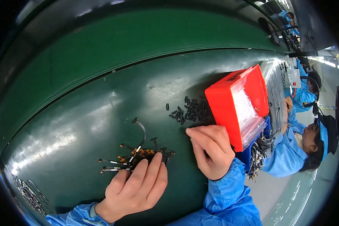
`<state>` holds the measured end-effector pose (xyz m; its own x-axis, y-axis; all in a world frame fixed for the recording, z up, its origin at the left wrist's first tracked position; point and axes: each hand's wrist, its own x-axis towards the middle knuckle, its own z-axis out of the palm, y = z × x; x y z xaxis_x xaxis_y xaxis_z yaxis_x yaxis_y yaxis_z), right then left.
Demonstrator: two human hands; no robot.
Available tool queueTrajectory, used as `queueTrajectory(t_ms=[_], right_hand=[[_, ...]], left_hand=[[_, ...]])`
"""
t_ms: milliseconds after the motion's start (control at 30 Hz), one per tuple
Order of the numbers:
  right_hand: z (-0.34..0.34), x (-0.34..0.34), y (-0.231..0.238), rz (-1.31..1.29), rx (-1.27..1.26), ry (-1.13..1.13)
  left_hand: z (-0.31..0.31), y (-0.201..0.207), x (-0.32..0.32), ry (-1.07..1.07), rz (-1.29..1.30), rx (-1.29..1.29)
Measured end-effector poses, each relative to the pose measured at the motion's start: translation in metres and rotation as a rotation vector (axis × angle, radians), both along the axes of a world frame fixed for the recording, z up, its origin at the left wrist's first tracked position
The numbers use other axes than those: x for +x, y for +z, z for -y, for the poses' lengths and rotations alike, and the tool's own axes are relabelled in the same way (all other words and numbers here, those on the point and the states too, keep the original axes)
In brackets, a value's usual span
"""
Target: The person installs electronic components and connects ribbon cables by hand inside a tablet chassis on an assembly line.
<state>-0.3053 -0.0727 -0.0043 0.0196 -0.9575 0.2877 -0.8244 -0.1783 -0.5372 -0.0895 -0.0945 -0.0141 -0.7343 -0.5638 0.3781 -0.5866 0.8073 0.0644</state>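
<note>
My left hand lies over a small pile of flex cables. Its fingers are stretched and slightly apart, their tips touching the cables; its thumb is hidden. The cables have orange, white and black parts, and one thin grey cable curves up from the pile. To the right, my right hand is closed, thumb and forefinger drawn toward each other. Whatever they may hold is too small to make out. Just beyond those fingertips lies a loose heap of small black parts.
A red bin with clear plastic bags stands right of the black parts. Beside it, a blue bin holds many cables. More thin cables lie at the far left of the green table. A co-worker in blue sits at right.
</note>
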Motion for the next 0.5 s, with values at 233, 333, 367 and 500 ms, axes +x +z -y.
queueTrajectory(t_ms=[233,333,367,500], right_hand=[[-0.0016,0.0012,0.0016,-0.25,0.01,0.35],[-0.0023,0.0026,0.003,-0.243,0.012,0.294],[-0.0026,0.0028,0.004,-0.24,0.011,0.296],[-0.0051,0.0011,0.0079,-0.208,0.054,0.309]], left_hand=[[-0.0012,-0.0005,0.0001,-0.011,0.023,-0.001],[-0.0002,-0.0011,0.0015,-0.023,0.048,-0.039],[0.0002,-0.0018,0.0015,-0.021,0.05,-0.04],[0.0009,-0.0013,0.0014,-0.021,0.061,-0.073]])
